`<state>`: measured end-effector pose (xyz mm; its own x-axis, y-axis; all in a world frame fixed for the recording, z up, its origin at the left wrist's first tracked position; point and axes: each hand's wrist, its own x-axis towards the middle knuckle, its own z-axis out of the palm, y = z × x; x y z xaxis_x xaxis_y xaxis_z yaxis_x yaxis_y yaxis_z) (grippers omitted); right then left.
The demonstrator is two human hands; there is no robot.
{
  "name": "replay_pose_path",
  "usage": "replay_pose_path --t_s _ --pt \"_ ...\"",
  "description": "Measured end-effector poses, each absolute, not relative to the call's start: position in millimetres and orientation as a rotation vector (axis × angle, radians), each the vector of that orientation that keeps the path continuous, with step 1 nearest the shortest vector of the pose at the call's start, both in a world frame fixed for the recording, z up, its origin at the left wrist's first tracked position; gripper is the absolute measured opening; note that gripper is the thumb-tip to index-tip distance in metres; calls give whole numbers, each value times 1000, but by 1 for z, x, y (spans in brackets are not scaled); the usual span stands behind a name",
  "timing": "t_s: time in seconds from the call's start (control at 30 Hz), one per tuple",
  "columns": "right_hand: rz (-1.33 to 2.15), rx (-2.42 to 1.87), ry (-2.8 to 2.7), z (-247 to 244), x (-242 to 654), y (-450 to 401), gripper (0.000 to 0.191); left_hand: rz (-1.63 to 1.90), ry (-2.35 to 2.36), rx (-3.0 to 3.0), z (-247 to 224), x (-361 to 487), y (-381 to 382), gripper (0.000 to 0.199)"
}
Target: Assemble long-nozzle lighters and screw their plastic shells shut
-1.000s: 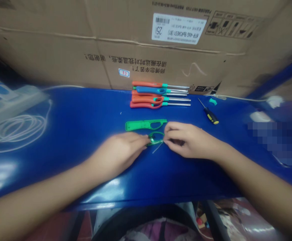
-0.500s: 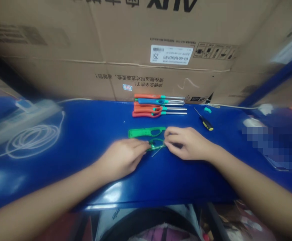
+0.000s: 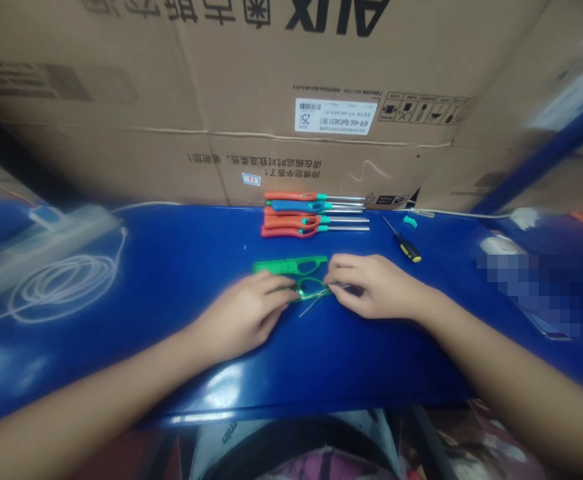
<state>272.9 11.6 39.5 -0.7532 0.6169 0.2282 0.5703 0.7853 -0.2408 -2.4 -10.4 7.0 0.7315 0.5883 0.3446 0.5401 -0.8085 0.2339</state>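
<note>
My left hand (image 3: 251, 307) is closed on the handle end of a green lighter half-shell (image 3: 312, 285), which lies low over the blue table. At its other end my right hand (image 3: 364, 283) pinches with thumb and fingers; my fingers hide most of what is between them. A thin, pale wire or tube (image 3: 310, 305) sticks out below the shell toward the lower left. Just behind lies the other green half-shell (image 3: 291, 266), with its trigger opening at the right, close to my right fingertips.
Several assembled long-nosed lighters (image 3: 291, 222) lie side by side near the carton (image 3: 211, 87). A black and yellow screwdriver (image 3: 407, 248) and a small teal part (image 3: 410, 221) are to the right. On the left are a coiled white cable (image 3: 64, 283) and a power strip (image 3: 46, 247).
The camera view has shifted slightly. My left hand now covers a bit of the rear half-shell's left end; both hands otherwise keep nearly the same hold.
</note>
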Motion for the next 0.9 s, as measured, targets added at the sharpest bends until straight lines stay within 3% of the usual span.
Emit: replay_pose_path --t_s 0.9 --pt "325 -863 -2714 38 274 12 21 605 869 2788 5 -5 -6 31"
